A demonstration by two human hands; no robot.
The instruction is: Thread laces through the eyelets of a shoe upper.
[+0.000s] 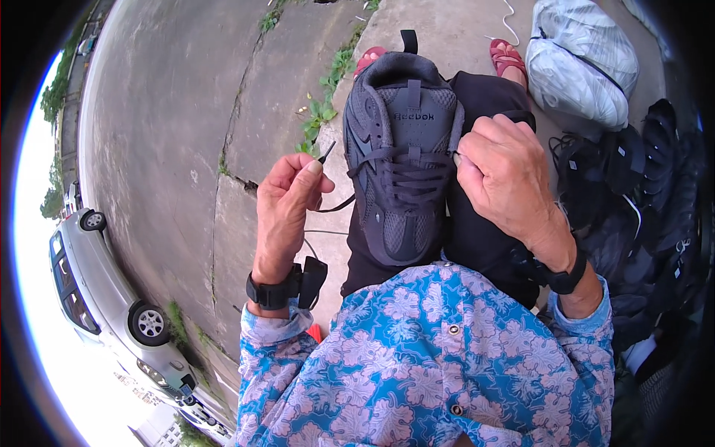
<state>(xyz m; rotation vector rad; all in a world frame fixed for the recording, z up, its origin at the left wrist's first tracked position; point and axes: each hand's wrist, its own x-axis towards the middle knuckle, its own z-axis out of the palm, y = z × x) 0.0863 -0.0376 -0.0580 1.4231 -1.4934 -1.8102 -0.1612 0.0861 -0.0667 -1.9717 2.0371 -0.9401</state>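
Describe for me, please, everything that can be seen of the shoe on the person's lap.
The shoe is dark grey, with mesh-looking panels and smoother overlays. It has a padded collar, a printed tongue and a black heel loop. It rests on black trousers, toe toward the person's body, opening away. Dark laces cross its lower tongue; the upper tongue is uncrossed. The left grip pinches a lace end; the right grip is at the eyelet edge, its hold unclear. The sole's underside is hidden.

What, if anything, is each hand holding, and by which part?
The left hand pinches a dark shoelace just short of its tip. The right hand is at the side of the shoe; whether it grips anything there cannot be told.
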